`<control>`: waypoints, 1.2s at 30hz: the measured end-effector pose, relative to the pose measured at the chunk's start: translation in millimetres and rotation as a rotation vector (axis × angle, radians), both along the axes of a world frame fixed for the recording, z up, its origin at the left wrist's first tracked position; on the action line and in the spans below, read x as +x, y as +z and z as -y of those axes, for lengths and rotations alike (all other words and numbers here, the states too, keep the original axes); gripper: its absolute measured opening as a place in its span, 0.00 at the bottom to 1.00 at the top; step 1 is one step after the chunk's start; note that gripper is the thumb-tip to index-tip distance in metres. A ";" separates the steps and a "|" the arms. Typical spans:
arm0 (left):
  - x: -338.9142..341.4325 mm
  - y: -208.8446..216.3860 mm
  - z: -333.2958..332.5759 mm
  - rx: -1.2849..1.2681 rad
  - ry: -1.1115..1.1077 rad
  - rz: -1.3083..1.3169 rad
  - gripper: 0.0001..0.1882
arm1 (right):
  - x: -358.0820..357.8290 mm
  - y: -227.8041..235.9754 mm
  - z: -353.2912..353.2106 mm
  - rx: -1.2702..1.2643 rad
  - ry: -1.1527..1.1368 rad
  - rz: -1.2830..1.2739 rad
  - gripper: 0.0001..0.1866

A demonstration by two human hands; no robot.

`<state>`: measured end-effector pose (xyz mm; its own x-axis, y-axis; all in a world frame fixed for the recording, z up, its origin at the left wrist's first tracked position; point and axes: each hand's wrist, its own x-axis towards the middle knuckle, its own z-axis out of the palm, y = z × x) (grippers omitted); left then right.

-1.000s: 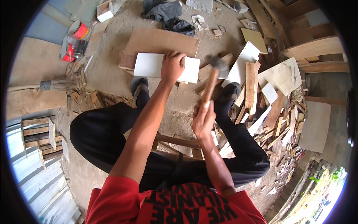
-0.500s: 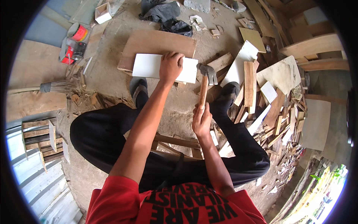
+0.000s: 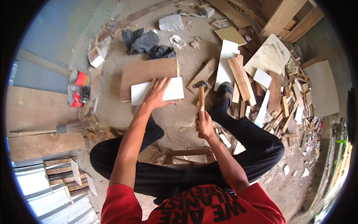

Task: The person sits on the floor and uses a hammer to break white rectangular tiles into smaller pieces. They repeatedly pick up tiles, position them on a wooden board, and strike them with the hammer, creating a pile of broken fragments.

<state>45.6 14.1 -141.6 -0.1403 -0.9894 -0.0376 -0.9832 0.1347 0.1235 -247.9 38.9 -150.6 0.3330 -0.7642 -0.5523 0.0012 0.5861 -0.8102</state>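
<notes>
My left hand (image 3: 157, 93) lies on a white board (image 3: 173, 89) with its fingers spread across the top and the thumb at the near edge. Beneath and behind that board is a larger brown wooden panel (image 3: 147, 69), which looks like the top of a box or block. My right hand (image 3: 204, 125) is wrapped round the wooden handle of a claw hammer (image 3: 201, 98). The hammer points away from me, its dark metal head to the right of the white board and apart from it.
Scrap wood (image 3: 287, 112) is heaped at the right, beside my right shoe (image 3: 224, 92). A black plastic bag (image 3: 141, 42) and a concrete block (image 3: 171, 22) lie farther off. Paint cans (image 3: 78, 78) stand at the left. A wooden frame (image 3: 188, 152) sits between my legs.
My left hand has gone from gripping the white board's far edge to lying flat with fingers spread. The hammer stays in my right hand, its head now farther from the board. The view has shifted.
</notes>
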 end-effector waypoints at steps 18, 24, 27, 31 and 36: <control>22.5 167.0 -86.7 0.513 0.073 -0.869 0.46 | -34.6 128.8 5.7 -0.027 1.013 0.002 0.26; 14.9 133.7 -95.9 0.473 0.098 -0.863 0.47 | -29.8 116.8 7.9 0.090 1.047 0.230 0.31; 21.0 135.8 -100.8 0.484 0.099 -0.896 0.47 | -31.1 117.0 11.1 0.178 1.017 0.282 0.23; 20.3 134.5 -95.0 0.476 0.077 -0.920 0.47 | -32.8 112.3 12.7 0.265 0.971 0.330 0.21; 25.4 134.6 -95.5 0.468 0.052 -0.825 0.47 | -33.1 119.0 13.8 0.281 0.949 0.344 0.29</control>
